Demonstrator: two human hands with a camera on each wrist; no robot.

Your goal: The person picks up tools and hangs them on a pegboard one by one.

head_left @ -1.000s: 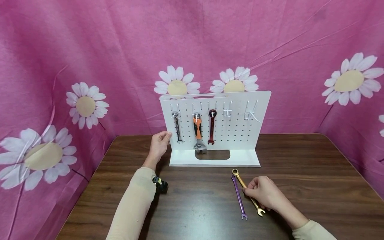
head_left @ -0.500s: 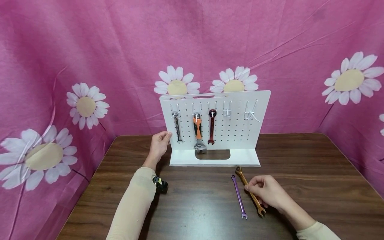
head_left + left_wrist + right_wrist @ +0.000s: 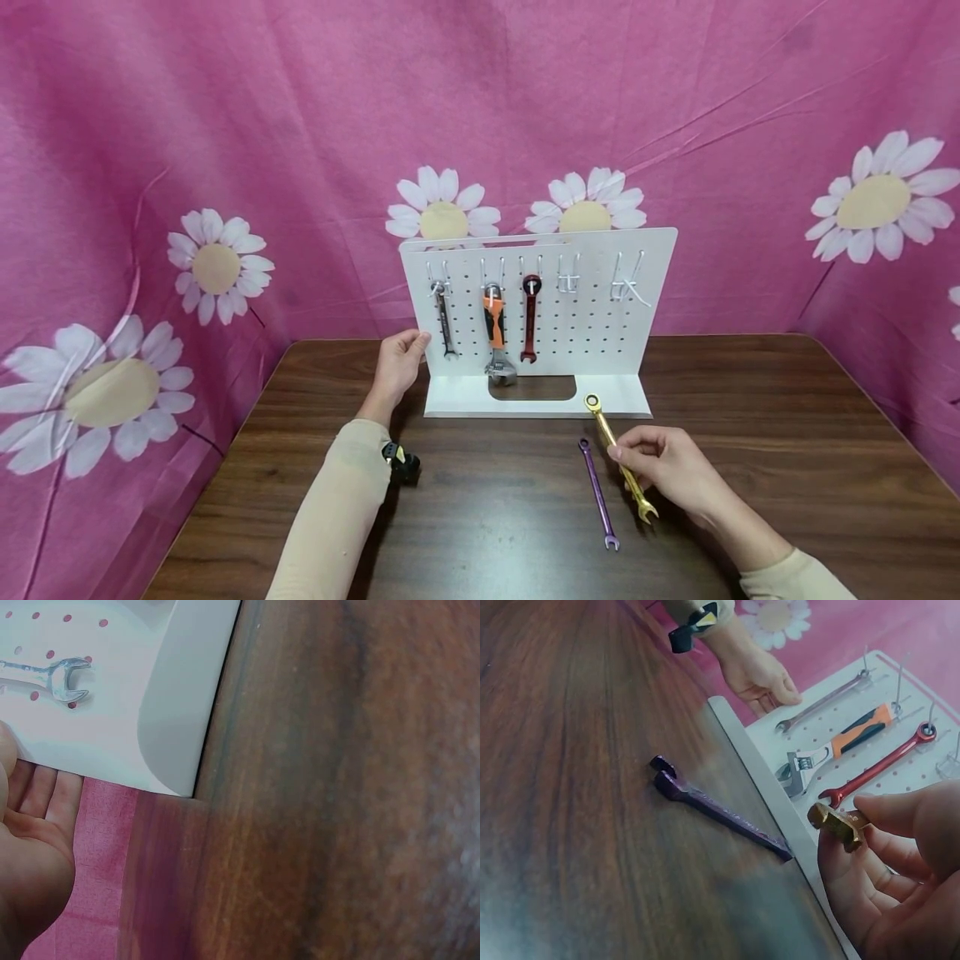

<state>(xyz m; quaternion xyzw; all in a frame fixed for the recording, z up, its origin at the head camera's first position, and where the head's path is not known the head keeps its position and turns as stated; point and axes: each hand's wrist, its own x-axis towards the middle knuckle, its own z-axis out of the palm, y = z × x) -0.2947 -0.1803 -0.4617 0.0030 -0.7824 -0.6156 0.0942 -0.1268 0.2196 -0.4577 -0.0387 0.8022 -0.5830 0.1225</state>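
My right hand (image 3: pixel 671 467) pinches a gold combination wrench (image 3: pixel 606 431) around its middle, ring end toward the board and open end toward me. In the right wrist view the wrench's open end (image 3: pixel 838 825) shows between thumb and fingers, raised off the table. My left hand (image 3: pixel 397 371) grips the left edge of a white pegboard stand (image 3: pixel 577 333), thumb in front and fingers behind. A purple wrench (image 3: pixel 597 493) lies on the table left of the gold one. On the board hang a silver wrench (image 3: pixel 444 321), an orange-handled adjustable wrench (image 3: pixel 493 325) and a red wrench (image 3: pixel 529 317).
Two white hooks, a middle hook (image 3: pixel 568 279) and a right hook (image 3: pixel 628 283), stick out of the board with nothing hanging on them. Brown wooden table (image 3: pixel 780 433) surrounds the stand. A pink flowered cloth (image 3: pixel 480 100) hangs behind.
My right hand has lifted the gold wrench off the table and moved it slightly toward the board. My left hand stays on the board's edge.
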